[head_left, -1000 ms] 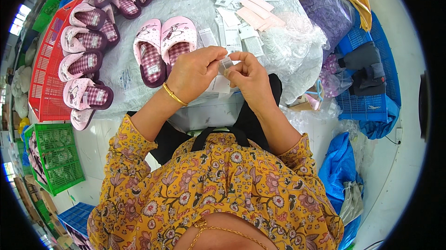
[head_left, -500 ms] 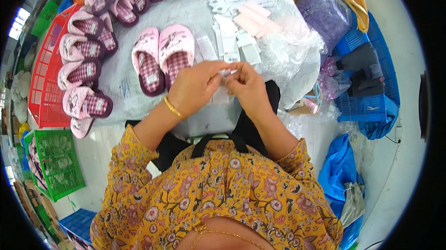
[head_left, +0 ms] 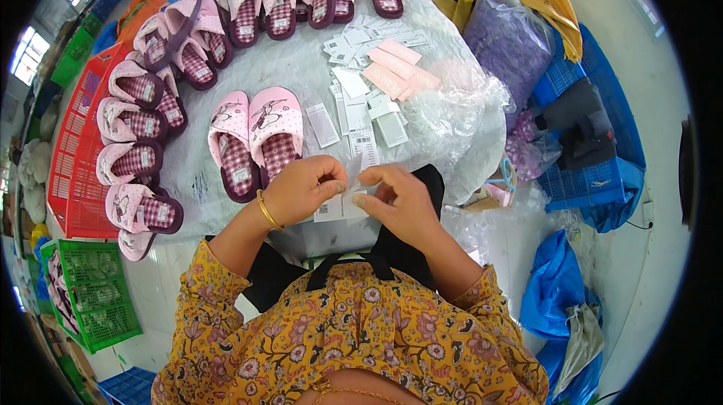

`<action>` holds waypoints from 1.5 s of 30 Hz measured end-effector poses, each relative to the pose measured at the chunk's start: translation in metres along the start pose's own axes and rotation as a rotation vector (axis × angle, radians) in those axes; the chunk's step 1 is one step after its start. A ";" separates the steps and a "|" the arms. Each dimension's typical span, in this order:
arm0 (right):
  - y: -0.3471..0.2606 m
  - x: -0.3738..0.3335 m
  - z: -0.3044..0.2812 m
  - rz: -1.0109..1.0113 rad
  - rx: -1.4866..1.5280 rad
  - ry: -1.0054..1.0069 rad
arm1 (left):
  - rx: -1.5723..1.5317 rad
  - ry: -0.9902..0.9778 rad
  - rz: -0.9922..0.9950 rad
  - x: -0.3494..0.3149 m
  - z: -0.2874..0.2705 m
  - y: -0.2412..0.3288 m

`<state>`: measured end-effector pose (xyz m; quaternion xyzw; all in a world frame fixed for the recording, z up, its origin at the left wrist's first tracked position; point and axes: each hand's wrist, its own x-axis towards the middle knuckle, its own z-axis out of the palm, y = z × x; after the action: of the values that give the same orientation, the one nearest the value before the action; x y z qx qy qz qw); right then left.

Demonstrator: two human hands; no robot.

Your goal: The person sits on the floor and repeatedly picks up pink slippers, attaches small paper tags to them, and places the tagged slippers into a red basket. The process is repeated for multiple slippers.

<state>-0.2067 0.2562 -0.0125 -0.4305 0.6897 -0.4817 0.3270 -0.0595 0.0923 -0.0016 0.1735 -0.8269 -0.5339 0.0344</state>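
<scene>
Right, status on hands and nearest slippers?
Left hand, right hand apart near rectangular white tag; grip unclear. Pink plaid-lined slipper pair beyond left hand. Scattered white cards ahead.

The hands are held close together at the tabletop, where slippers and tags are laid out.

right hand has parted from left hand

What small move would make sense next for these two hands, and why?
Perhaps the right hand should pinch the thin, clear piece between it and the left hand. Its thumb and forefinger stand apart close by, while the left thumb and forefinger curl toward the piece. Whether the left already grips it is too fine to tell.
</scene>
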 end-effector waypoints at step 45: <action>0.174 0.002 -0.059 0.249 0.806 -0.239 | 0.779 0.403 -0.507 0.319 -0.108 -0.083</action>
<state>-0.3069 0.3054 -0.1582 -0.2347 0.4505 -0.6162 0.6018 -0.3118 -0.1363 -0.0707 0.4685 -0.8734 -0.1332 -0.0047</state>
